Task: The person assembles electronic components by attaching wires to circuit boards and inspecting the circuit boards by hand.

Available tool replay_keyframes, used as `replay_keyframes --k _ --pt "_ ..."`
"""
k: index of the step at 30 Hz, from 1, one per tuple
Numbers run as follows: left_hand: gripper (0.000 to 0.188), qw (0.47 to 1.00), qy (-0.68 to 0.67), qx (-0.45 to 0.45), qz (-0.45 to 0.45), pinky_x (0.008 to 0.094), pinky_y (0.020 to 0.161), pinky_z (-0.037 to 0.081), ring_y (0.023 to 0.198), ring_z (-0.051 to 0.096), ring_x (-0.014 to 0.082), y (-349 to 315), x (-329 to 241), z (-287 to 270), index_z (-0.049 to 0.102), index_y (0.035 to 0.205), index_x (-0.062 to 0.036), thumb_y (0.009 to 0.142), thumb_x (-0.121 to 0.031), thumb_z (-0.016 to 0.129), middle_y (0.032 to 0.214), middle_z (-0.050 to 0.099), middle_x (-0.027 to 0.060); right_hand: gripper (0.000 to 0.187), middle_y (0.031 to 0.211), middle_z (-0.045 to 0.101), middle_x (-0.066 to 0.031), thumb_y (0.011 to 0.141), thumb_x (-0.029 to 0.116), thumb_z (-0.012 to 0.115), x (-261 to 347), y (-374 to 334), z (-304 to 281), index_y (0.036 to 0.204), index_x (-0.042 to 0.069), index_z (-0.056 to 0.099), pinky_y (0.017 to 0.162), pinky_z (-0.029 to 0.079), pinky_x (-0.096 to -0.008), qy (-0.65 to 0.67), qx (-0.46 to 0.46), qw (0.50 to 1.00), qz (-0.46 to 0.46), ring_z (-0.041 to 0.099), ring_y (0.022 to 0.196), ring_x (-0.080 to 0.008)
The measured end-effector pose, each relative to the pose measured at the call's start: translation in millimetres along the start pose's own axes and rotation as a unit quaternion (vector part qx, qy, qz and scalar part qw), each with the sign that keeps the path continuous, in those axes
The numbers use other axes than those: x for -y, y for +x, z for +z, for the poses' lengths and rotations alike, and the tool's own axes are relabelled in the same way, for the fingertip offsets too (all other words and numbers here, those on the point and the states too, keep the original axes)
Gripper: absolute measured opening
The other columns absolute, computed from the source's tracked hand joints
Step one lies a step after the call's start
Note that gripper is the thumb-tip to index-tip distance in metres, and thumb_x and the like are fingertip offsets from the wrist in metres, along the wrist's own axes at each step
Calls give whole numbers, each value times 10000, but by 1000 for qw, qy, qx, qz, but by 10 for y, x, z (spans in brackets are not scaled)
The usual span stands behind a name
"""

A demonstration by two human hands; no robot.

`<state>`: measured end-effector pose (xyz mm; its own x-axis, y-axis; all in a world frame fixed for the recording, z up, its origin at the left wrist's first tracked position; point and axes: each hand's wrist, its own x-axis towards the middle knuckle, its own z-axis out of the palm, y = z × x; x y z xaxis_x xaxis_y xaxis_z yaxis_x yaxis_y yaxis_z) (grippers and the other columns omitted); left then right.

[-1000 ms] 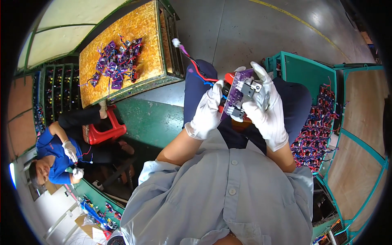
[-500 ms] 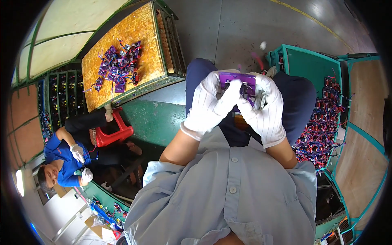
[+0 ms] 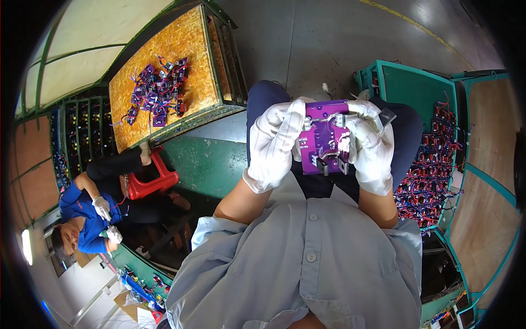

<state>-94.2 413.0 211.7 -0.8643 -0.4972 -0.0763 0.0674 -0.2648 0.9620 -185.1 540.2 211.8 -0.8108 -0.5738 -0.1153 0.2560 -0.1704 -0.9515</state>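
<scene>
Board (image 3: 322, 137), purple, gripped btwn both hands, over lap.

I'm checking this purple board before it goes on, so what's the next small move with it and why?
Probably tilt the purple circuit board a little toward the face. Both gloved hands already pinch it, the left hand on its left edge and the right hand on its right, above the lap, and metal parts stick up along its near edge, so a slight tilt should show them better.
</scene>
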Motion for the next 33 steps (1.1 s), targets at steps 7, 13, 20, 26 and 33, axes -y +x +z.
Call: replay_keyframes --k 7,13,20,26,33 --pt "357 995 -25 -80 -57 223 673 468 716 578 106 68 91 -81 549 955 36 907 -271 375 822 607 81 450 760 513 -25 718 194 618 -50 -10 -34 1077 -31 467 649 431 -200 -11 42 998 34 525 733 -94" --pt "525 998 48 -40 18 237 912 322 1044 435 96 103 64 -42 234 1299 4 882 -232 448 1193 437 84 627 1019 549 -93 635 143 735 -241 -49 117 1158 20 411 781 441 -265 -87 105 989 -53 554 891 -141" --pt "758 990 -109 66 65 330 969 277 1147 349 181 86 196 -37 79 1358 -109 768 21 537 1295 286 88 676 1006 556 -129 630 157 746 -140 -47 195 1178 -10 386 775 452 -276 -107 86 980 -143 556 912 -159" --pt "718 990 -106 45 81 297 902 361 1051 441 157 59 171 32 103 1355 -109 787 0 529 1201 396 85 568 998 559 -99 684 129 701 -116 -50 116 1149 -14 409 779 449 -263 -184 88 970 -130 556 885 -144" --pt "621 986 -133 53 88 209 781 406 881 510 73 7 119 -30 104 1347 -64 850 -87 475 1094 498 86 322 923 560 -77 798 126 482 -62 -96 -19 1091 -6 471 678 459 -214 115 20 993 35 559 768 -116"
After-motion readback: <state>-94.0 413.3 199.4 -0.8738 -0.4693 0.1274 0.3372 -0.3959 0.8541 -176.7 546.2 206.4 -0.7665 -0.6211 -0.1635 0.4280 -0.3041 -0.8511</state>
